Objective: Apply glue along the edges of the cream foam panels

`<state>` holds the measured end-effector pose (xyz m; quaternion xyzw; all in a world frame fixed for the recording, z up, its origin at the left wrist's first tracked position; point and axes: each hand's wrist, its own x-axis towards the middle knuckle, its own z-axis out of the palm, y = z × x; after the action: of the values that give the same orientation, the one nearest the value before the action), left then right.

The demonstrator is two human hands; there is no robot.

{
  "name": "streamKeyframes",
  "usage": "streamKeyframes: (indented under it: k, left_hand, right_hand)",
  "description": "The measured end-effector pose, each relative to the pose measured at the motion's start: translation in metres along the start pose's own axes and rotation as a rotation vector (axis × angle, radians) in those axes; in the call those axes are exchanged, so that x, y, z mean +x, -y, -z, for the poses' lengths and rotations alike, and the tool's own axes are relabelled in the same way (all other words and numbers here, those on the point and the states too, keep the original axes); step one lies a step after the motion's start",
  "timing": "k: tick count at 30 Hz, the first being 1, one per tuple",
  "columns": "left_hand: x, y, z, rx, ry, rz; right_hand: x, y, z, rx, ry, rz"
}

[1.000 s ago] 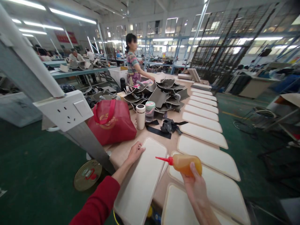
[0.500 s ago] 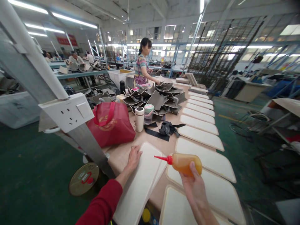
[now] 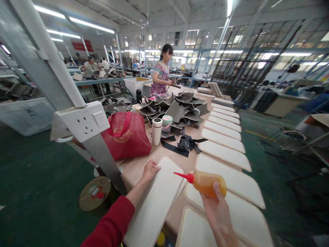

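Observation:
My left hand rests with fingers curled over the far left edge of a white foam panel lying on the brown table. Held sideways in my right hand is an orange squeeze bottle; its red nozzle points left, just above the panel's right edge. More white panels lie in a row along the table's right side, running away from me.
A red bag, a white cup and a green-lidded jar stand beyond the panel, with black straps and a pile of dark shaped pieces. A person works at the far end. A slanted post with a socket rises left; a round tin sits on the floor.
My view shifted slightly; both hands and the bottle stay almost where they were. The person at the far end has moved a little to the right.

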<state>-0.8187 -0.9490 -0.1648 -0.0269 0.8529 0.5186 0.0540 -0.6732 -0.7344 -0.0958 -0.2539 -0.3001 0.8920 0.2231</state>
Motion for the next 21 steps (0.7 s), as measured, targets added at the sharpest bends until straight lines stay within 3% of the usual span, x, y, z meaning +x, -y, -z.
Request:
streamKeyframes:
  k: [7,13,17,21]
  left_hand:
    - [-0.027,-0.044,0.031,-0.095,0.110,-0.122]
    - [-0.063,-0.084,0.041,-0.090,0.086,-0.257]
    - [-0.077,-0.103,0.046,-0.094,0.077,-0.232]
    - [-0.087,-0.124,0.054,-0.217,0.203,-0.187]
  right_hand:
    - [-0.001,0.013,-0.008,0.016,0.016,0.011]
    - [-0.007,0.030,-0.018,0.009,0.060,0.054]
    - [-0.011,0.041,-0.019,-0.016,0.077,0.116]
    - [-0.015,0.054,-0.017,-0.051,0.075,0.196]
